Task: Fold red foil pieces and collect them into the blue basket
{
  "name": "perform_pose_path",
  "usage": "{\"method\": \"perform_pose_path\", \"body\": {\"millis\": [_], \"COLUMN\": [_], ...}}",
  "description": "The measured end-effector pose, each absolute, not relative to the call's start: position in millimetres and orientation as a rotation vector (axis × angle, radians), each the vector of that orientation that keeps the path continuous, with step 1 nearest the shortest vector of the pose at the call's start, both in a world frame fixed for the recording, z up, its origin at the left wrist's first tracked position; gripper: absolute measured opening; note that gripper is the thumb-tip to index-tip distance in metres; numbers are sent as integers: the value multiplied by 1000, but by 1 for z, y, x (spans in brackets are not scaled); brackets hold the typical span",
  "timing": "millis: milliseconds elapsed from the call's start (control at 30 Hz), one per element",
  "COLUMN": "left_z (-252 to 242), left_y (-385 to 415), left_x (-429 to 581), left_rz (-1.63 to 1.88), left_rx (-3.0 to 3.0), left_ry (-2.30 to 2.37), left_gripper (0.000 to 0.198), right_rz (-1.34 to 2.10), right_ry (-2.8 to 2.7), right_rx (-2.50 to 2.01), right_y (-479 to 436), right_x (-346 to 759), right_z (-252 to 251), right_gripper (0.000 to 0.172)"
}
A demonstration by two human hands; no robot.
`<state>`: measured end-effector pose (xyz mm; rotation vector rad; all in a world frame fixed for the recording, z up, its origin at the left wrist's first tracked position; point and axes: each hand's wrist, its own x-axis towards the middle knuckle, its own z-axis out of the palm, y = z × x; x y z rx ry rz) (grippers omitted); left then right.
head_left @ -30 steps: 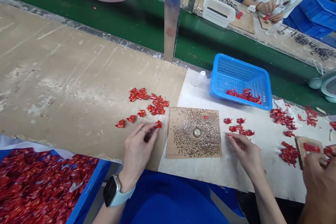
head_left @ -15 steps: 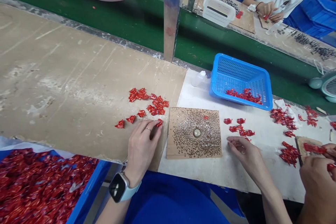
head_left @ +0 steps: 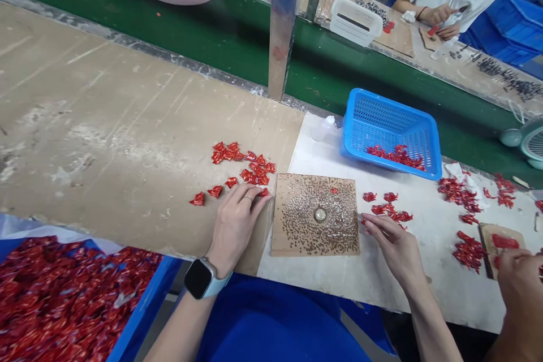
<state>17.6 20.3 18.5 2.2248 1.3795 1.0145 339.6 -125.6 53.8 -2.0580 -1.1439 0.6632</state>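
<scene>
My left hand [head_left: 237, 218], with a ring and a watch, is closed, its fingertips pinching a small shiny red piece [head_left: 264, 192] on the brown board. Several similar red pieces [head_left: 257, 172] lie just beyond it. A cardboard square [head_left: 279, 246] covered with glossy brown dots lies between my hands. A round pale blob [head_left: 320, 214] sits at its middle and a small red bit [head_left: 334, 190] near its top. At the square's right edge, my right hand [head_left: 396, 246] is closed, thumb and forefinger together on a tiny red part [head_left: 363, 221]. More red pieces [head_left: 390, 210] lie beside its fingers.
A blue basket [head_left: 348, 144] holding red pieces stands behind the square, near a small clear bottle [head_left: 323, 128]. At lower left is a blue bin [head_left: 142, 308] full of red pieces. A co-worker's hand [head_left: 521, 283] works at right. A metal post [head_left: 280, 39] rises behind.
My right hand has shifted slightly left to the cardboard's edge, its fingertips now together on a tiny red part. My left hand stays at its red piece, moved slightly. The co-worker's hand has moved right.
</scene>
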Motion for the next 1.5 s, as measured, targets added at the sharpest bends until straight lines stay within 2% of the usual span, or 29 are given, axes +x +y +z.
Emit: {"method": "perform_pose_path", "body": {"millis": [133,367,633,800,1033,1233,1500], "left_z": [13,34,63,71,70,62,55], "left_y": [28,21,0,-6,-12,-15,-20], "left_x": [17,16,15,17,18,22,23], "left_rz": [1040,985,937,951,999,1080,1048], "left_rx": [2050,1528,1051,954,1066,1224,1320], "left_ry": [1404,1372,1249,1231,1284,1328,1322], "left_gripper": [26,31,47,40,21,26,23], "right_rz": [671,630,626,708,835,783,687], "right_ry": [-1188,-1231,-1133,-1025,-1014,-1154,-1274], "right_rx": [-2054,-2181,-2212,-2164,-1935,-1905,-1895], "right_y": [-124,-129,-127,-116,-90,-82,-79], "right_x": [340,343,339,332,302,274,258], "right_z": [57,66,67,80,80,64,61], "right_gripper": [53,34,42,52,41,36,18]}}
